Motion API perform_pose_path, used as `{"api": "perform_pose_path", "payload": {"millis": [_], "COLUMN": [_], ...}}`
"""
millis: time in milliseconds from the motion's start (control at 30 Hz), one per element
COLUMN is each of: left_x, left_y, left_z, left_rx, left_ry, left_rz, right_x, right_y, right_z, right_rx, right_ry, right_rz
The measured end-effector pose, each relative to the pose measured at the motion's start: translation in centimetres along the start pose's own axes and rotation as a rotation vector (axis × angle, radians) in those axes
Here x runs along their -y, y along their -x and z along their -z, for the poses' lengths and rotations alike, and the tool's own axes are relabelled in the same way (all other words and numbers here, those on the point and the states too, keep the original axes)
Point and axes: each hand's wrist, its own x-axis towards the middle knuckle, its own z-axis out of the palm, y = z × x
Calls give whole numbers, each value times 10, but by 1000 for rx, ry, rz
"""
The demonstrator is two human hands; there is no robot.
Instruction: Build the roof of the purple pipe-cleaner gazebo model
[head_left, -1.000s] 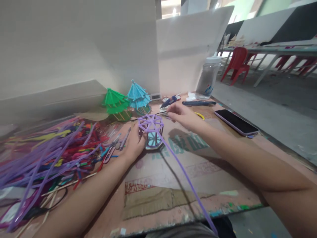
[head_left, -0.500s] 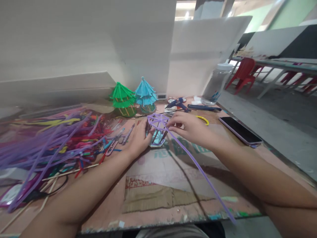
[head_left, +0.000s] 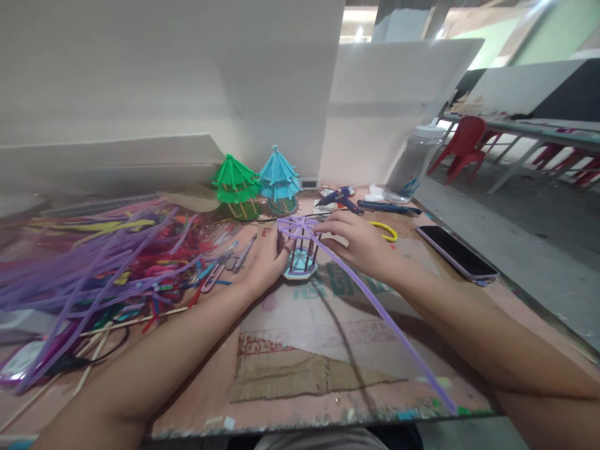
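Note:
A small pavilion model stands upright in the middle, with a pale blue octagonal base, dark thin posts and a purple spoked top. My left hand is closed around its left side, thumb against a post. At the top's right edge, my right hand pinches a purple pipe cleaner, whose long free end runs down toward the table's front edge. Its fingertips are partly hidden behind the model's rim. Behind the model are a green model hut and a blue model hut, both with tiered pointed roofs.
Pipe cleaners of several colours pile up at left, beside pens and a pink cutter. Cardboard lies under the hands. A glue gun, yellow-handled scissors, a phone and a clear bottle occupy the right.
The pavilion model has tipped a little, so its posts and base show more. Both hands keep their hold. The pipe cleaner's free end has swung slightly right, and the whole view has shifted a little.

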Motion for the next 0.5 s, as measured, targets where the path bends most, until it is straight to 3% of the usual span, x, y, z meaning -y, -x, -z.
{"api": "perform_pose_path", "payload": {"millis": [233,500], "left_x": [2,3], "left_y": [1,0], "left_z": [-1,0], "left_rx": [6,39], "left_ry": [10,59], "left_rz": [13,31], "right_x": [3,10], "right_y": [4,4], "right_z": [-9,-9], "right_rx": [-46,4], "right_ry": [32,242], "right_rz": [15,273]}}
